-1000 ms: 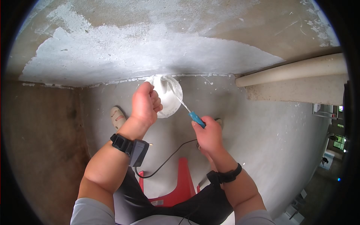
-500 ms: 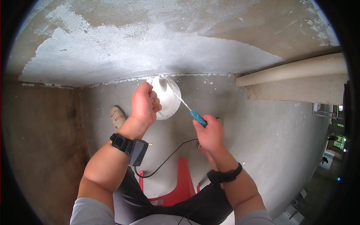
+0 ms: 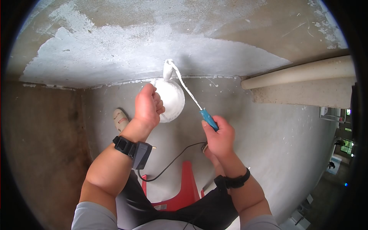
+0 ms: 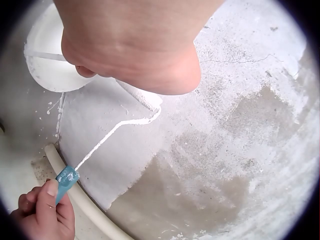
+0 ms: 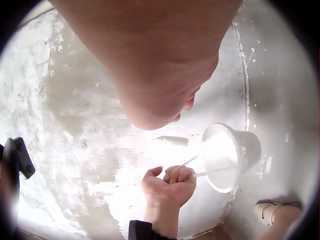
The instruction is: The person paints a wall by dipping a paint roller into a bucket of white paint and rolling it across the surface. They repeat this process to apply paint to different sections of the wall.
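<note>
In the head view, my right hand [image 3: 220,134] grips the blue handle [image 3: 209,119] of a small paint roller. Its bent metal rod is coated in white, and the white roller sleeve [image 3: 168,71] is at the wall just above the bucket. A white bucket [image 3: 174,103] of white paint is at the foot of the wall. My left hand [image 3: 148,105] is curled beside the rim; the right wrist view shows its fingers round the bucket's thin white bail handle [image 5: 201,174]. In the left wrist view, my left forearm and hand cover part of the bucket.
Fresh white paint covers the lower wall [image 3: 115,57], with bare patches higher up. A pale pipe [image 3: 299,71] runs along the right. A red stool [image 3: 184,188] is under the person; a black cable [image 3: 168,168] hangs from the left wrist device. A sandalled foot [image 3: 120,119] is left of the bucket.
The roller has risen out of the bucket to the wall above its rim. My right hand has shifted slightly right with the handle; my left hand stays put at the bucket.
</note>
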